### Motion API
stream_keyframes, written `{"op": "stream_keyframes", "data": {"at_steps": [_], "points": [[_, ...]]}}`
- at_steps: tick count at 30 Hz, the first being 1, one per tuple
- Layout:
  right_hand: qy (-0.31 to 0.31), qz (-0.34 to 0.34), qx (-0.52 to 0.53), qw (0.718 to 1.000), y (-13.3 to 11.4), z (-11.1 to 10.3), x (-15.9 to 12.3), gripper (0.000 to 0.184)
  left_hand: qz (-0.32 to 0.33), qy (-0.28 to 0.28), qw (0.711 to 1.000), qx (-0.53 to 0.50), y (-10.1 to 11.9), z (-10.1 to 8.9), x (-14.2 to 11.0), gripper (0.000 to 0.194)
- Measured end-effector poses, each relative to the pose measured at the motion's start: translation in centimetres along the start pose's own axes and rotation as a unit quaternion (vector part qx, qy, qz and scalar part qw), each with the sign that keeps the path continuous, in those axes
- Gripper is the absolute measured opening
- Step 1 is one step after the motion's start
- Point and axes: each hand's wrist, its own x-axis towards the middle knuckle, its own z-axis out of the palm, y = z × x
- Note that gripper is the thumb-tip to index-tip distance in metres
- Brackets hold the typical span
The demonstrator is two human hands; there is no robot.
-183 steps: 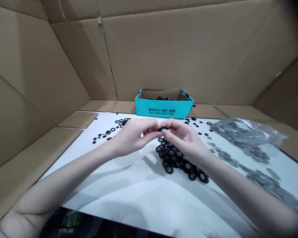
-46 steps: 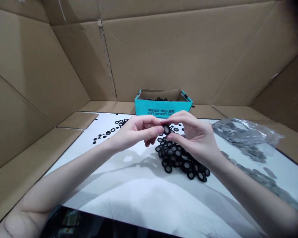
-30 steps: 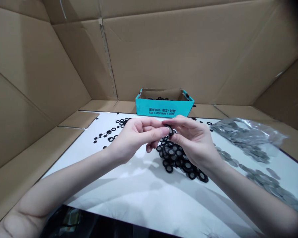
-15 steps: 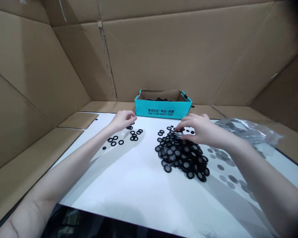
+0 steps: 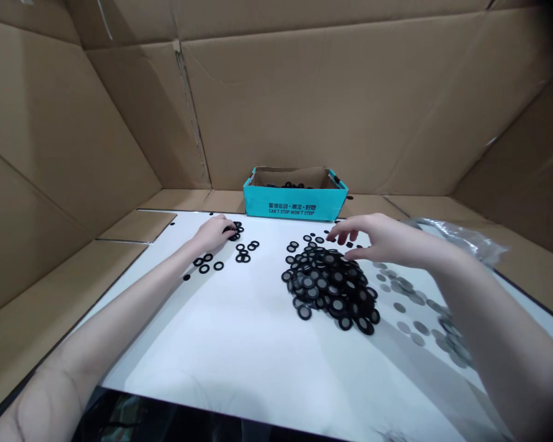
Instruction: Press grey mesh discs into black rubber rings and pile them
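White worktop [image 5: 230, 331], one pinch now let go.
Teal box [image 5: 295, 202] at back, same spot. Pile of black rings with grey centres [image 5: 327, 282] right of middle, on the worktop. Right hand [image 5: 378, 239] over pile's far right edge, thumb and fingers spread, nothing seen between them; half a second ago it pinched a ringed piece there. Left hand [image 5: 213, 234] now down at the loose black rings [image 5: 236, 236], fingers curled; can't tell if one is gripped. Grey discs [image 5: 421, 327] lie scattered right of the pile.
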Motion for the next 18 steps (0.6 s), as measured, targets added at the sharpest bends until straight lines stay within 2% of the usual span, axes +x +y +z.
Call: {"op": "stream_keyframes", "data": {"at_steps": [3,6,13,18], "points": [[0.018,0.022,0.007,1.000,0.6,-0.1,-0.3,0.035,-0.004,0.002,1.000,0.005,-0.4,0.1,0.2,0.030],[0.020,0.062,0.002,0.998,2.2,0.6,-0.9,0.034,-0.015,0.010,1.000,0.008,-0.7,0.3,0.4,0.030],[0.049,0.203,-0.053,0.976,9.5,4.2,-3.8,0.013,-0.032,0.019,0.999,-0.002,-0.9,0.4,0.8,0.033],[0.064,0.263,-0.040,0.962,12.7,6.3,-4.7,0.016,-0.031,0.022,0.999,-0.013,-0.5,0.1,0.6,0.031]]}}
